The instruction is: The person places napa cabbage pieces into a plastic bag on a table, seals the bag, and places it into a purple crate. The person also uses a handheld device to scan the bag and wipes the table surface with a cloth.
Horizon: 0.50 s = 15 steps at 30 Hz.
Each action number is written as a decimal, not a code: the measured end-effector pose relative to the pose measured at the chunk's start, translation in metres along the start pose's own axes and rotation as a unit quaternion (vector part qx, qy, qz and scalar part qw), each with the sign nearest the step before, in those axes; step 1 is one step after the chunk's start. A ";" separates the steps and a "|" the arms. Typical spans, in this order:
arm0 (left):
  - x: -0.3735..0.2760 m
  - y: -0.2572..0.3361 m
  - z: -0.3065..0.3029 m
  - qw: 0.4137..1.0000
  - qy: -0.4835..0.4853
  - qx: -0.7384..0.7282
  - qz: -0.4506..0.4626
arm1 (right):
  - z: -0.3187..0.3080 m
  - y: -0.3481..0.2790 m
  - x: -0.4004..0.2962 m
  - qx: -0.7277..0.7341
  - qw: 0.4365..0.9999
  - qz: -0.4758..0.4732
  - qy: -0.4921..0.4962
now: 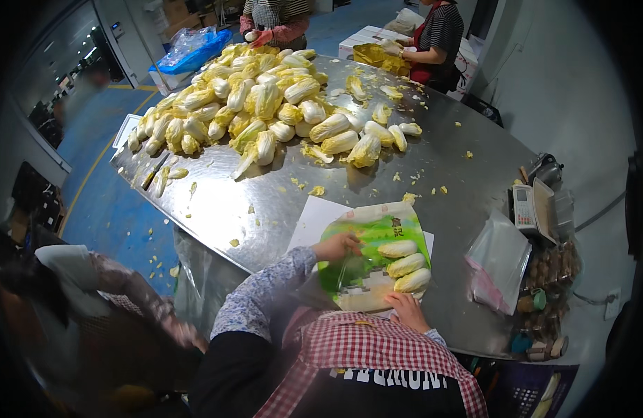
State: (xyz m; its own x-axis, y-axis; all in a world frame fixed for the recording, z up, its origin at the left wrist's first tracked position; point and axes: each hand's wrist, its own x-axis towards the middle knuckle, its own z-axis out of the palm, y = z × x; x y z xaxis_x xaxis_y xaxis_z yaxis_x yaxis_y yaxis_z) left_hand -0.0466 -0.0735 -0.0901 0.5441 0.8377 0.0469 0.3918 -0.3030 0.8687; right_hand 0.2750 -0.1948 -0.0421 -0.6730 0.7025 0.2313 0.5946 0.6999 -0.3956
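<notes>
A green and white printed plastic bag [363,230] lies on the steel table in front of me, over white sheets [316,217]. Three pale napa cabbages [405,265] show on its right half; whether they are printed or inside, I cannot tell. My left hand [336,247] is at the bag's left part with its fingers bent over the plastic, where a shiny fold runs down. At the bag's lower right edge rests my right hand [406,311], fingertips touching it. Whether that hand pinches the edge is hidden.
Napa cabbages [264,99] are heaped across the steel table [452,209]. A knife [155,171] lies near its left edge. Clear plastic bags [499,261] and a keypad scale [525,206] are at right. One person [138,303] is close at left; others work beyond the table.
</notes>
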 end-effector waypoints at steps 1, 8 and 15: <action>-0.007 -0.008 -0.004 1.000 -0.009 0.012 -0.018 | 0.003 0.005 0.003 0.031 0.999 0.026 -0.010; 0.001 0.024 -0.030 0.975 0.137 -0.032 -0.170 | 0.004 -0.011 0.073 0.102 0.977 0.179 -0.061; 0.044 -0.007 -0.060 0.985 0.055 -0.092 -0.134 | 0.060 0.017 0.076 0.100 0.977 0.159 -0.101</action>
State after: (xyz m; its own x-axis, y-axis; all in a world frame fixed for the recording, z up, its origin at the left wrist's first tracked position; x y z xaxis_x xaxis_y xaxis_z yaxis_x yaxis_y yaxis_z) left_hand -0.0693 -0.0071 -0.0644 0.3509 0.9240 -0.1520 0.3640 0.0150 0.9313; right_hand 0.2073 -0.1375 -0.0844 -0.5530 0.8266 -0.1041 0.7042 0.3970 -0.5886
